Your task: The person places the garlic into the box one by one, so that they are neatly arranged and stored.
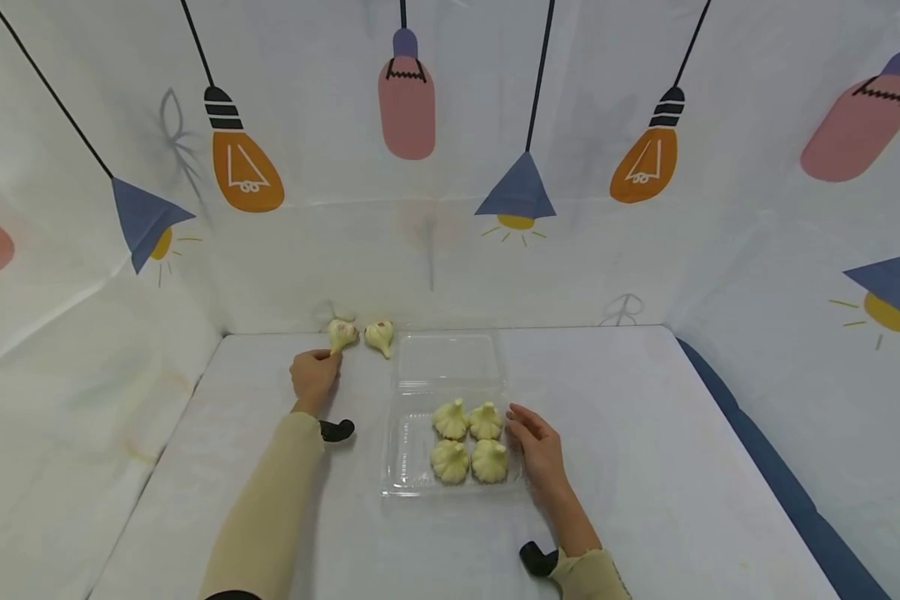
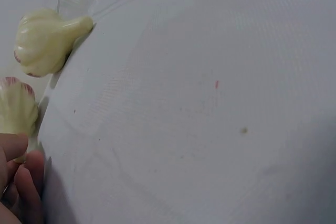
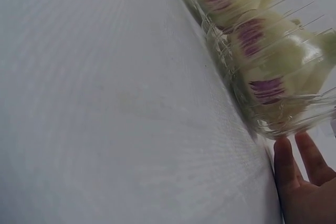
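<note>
Pale-yellow bulbous garlic (image 1: 342,335) near the white table's (image 1: 615,400) back edge is pinched (by its handy stem) in the left hand (image 1: 315,379), relaxed right hand (image 1: 538,448) seemingly steadying the clear plastic box (image 1: 412,446).

You have six garlic bulbs (image 1: 450,462): four in the one clear container (image 1: 403,457), which has one lid (image 1: 447,358), and two at the table's (image 1: 630,433) far edge. You have one left hand (image 1: 316,379) and one right hand (image 1: 538,446). Counting those partly out of view, your backdrop (image 1: 330,275) shows three blue lampshades (image 1: 516,190), three pink bulbs (image 1: 407,112) and two orange bulbs (image 1: 242,162).
</note>
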Available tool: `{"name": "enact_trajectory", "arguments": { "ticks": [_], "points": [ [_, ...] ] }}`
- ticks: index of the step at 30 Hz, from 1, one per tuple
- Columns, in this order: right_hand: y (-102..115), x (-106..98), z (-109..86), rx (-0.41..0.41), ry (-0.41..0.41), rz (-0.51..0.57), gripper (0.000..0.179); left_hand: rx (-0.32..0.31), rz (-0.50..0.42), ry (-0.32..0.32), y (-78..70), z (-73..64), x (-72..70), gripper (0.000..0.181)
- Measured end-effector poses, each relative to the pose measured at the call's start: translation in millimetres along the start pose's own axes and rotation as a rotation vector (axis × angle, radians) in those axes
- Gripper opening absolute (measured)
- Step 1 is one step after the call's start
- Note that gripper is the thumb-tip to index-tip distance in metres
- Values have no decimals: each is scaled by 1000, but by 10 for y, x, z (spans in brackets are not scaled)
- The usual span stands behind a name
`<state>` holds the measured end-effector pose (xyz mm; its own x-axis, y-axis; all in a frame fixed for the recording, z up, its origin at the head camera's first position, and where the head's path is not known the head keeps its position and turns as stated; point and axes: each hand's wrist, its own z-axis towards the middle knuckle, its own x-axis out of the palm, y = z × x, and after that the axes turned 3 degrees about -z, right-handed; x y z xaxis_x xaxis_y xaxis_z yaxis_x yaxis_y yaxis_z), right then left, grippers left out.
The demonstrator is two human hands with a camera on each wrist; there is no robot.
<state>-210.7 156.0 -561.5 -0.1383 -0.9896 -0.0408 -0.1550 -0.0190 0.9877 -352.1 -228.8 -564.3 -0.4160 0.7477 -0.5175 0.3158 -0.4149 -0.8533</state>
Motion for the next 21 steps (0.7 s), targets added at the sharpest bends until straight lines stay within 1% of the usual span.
{"name": "enact_trajectory", "arguments": {
  "ticks": [5, 9, 12, 14, 18, 21],
  "points": [
    [35, -1, 16, 10, 14, -7, 38, 24, -65, -40, -24, -2, -10, 30],
    [56, 9, 38, -3, 10, -16, 36, 41, -173, -65, -39, -20, -10, 31],
    [59, 12, 36, -9, 4, -16, 35, 62, -242, -95, -30, -66, -15, 30],
    [59, 11, 28, -10, 4, -19, 35, 93, -279, -127, -23, -110, -27, 30],
    [50, 7, 12, -5, -1, -22, 34, 183, -319, -198, -5, -204, -55, 28],
    [45, 4, 0, -11, -2, -31, 34, 241, -354, -234, -1, -271, -73, 27]
  ]
}}
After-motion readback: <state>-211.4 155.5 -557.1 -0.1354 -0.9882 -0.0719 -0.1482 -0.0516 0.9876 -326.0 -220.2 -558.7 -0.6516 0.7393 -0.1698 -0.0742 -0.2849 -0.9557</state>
